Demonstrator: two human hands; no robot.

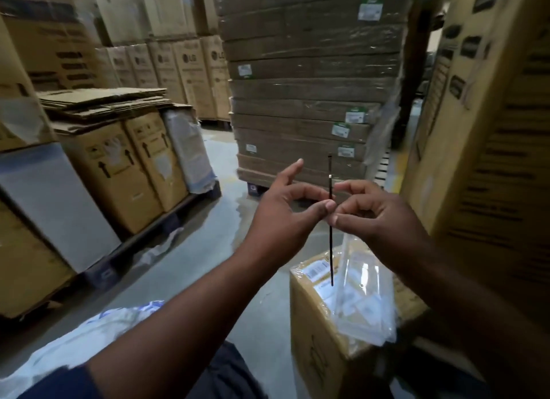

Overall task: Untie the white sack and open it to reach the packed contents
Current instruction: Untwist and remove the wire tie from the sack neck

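A thin black cable tie [331, 250] stands upright in front of me, held at its middle. My left hand [285, 202] pinches it between thumb and forefinger, the other fingers spread. My right hand [369, 211] pinches the same spot from the right. The white sack [74, 342], with blue print, lies at the lower left under my left forearm; its mouth is not visible.
A small cardboard box [318, 333] with clear plastic sleeves [363, 303] on top sits below my hands. A shrink-wrapped pallet stack [303, 80] stands ahead. Cartons on pallets [125, 166] line the left, and a tall carton [488, 130] stands close on the right. Grey concrete floor [214, 244] lies between.
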